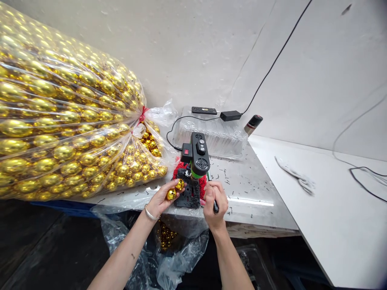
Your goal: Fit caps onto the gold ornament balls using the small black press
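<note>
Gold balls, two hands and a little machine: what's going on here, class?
A person works at a small black machine on a metal table. The left hand holds two gold balls close by the machine, though whether they touch it is hard to tell. The right hand grips a black handle at its right. A big tied bag of balls lies to the left.

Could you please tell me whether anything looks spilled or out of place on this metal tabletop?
Yes: small black scraps lie heaped at the foot of the black machine and strewn across the metal tabletop. Their uneven scatter looks like untidy litter.
</note>
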`<state>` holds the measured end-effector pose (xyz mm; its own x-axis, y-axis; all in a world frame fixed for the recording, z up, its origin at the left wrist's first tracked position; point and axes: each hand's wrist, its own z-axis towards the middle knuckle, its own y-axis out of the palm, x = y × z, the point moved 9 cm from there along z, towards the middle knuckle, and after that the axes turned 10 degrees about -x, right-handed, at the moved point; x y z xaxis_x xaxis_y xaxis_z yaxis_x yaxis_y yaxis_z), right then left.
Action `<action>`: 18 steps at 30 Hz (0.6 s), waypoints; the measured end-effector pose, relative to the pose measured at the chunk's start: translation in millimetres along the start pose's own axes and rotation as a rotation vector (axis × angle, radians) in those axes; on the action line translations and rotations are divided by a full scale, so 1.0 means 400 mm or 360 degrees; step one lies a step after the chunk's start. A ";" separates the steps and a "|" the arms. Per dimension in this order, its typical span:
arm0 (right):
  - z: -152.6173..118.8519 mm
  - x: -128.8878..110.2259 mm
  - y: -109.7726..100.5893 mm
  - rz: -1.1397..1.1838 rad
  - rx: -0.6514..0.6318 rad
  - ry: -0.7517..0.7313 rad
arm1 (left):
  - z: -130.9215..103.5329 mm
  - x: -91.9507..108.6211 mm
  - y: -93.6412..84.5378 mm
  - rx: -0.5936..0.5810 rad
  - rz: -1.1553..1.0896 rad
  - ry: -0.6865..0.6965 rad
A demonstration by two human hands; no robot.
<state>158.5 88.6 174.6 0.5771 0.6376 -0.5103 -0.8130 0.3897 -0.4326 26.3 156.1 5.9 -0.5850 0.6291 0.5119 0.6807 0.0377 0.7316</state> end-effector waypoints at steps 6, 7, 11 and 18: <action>0.021 -0.006 -0.013 0.0016 0.0035 0.0015 | 0.014 0.028 -0.008 0.0065 0.0357 0.0268; 0.028 -0.008 -0.016 0.0020 0.0041 0.0017 | 0.016 0.029 -0.009 0.0092 0.0427 0.0302; 0.058 -0.013 -0.026 0.0053 0.0040 0.0065 | 0.026 0.026 0.005 0.0089 0.0676 0.0416; 0.079 -0.020 -0.034 0.0063 0.0035 0.0096 | 0.052 0.028 0.025 0.0071 0.1114 0.0612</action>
<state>162.4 99.1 208.2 0.5475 0.6117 -0.5710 -0.8365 0.3799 -0.3950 35.6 179.7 9.6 -0.1208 0.2063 0.9710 0.9583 -0.2308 0.1683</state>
